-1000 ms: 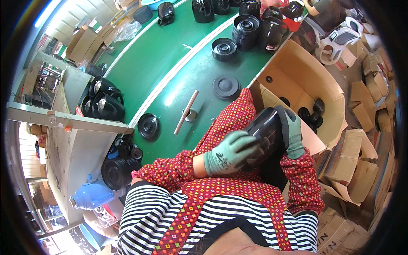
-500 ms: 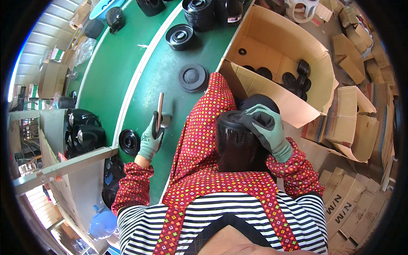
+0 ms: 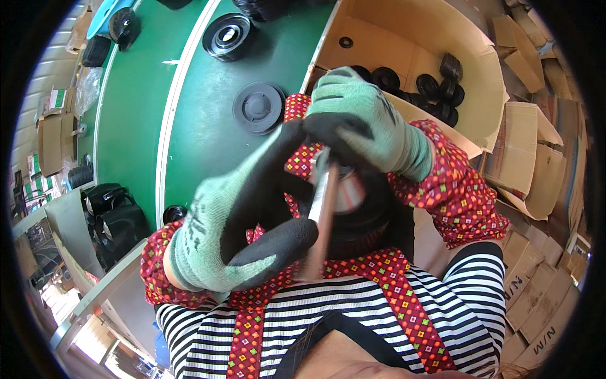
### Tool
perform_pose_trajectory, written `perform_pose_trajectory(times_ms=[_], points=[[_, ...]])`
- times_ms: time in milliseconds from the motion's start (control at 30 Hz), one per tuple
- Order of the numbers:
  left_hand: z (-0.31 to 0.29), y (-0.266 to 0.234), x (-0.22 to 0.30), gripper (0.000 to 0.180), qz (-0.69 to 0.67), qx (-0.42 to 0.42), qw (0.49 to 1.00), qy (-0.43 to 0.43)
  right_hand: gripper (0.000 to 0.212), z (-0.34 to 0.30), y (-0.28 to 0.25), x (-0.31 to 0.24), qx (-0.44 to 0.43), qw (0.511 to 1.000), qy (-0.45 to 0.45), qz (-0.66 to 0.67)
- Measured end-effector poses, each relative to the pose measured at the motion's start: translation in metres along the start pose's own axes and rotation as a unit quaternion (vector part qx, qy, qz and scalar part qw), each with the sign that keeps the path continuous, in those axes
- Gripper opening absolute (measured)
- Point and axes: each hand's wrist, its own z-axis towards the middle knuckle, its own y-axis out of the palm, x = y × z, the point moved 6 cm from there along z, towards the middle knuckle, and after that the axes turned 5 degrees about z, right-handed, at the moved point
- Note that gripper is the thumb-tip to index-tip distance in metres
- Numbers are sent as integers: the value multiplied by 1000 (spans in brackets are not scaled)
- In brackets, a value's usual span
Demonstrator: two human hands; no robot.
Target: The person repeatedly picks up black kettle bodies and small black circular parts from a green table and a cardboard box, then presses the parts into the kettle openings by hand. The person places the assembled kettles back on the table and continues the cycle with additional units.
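Observation:
Both my hands wear green gloves with black palms and meet above my lap. My left hand (image 3: 246,215) is curled round a thin brown-edged flat thing (image 3: 322,224), seen edge-on and smeared by motion, its thumb tip against it. A pale strip runs along its upper side. At its upper end, the fingers of my right hand (image 3: 360,123) are pinched close to my left fingertips; what they grip is hidden. Beneath my hands a shiny black container (image 3: 369,230) rests in my lap, with a reddish-white patch on its top, largely covered.
On the green bench (image 3: 208,136) at left lie a black disc-shaped lid (image 3: 259,107) and a black ring-shaped part (image 3: 227,36). An open carton (image 3: 379,41) at right holds several black round pieces. Black jugs (image 3: 120,218) stand at far left. Flattened cartons (image 3: 536,303) lie at lower right.
My left hand has come from over the bench to my lap with the brown-edged thing. My right hand has left the container's lid and risen to meet it. The view has shifted.

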Motion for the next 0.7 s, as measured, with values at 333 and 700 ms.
perform_pose_trajectory(times_ms=[333,700], points=[[57,93,29,59,143,-118,887,424,36,-38,57,54,10,889,74,452],[61,139,37,46,347,-47,897,270,26,-23,100,54,-70,836,-25,543]])
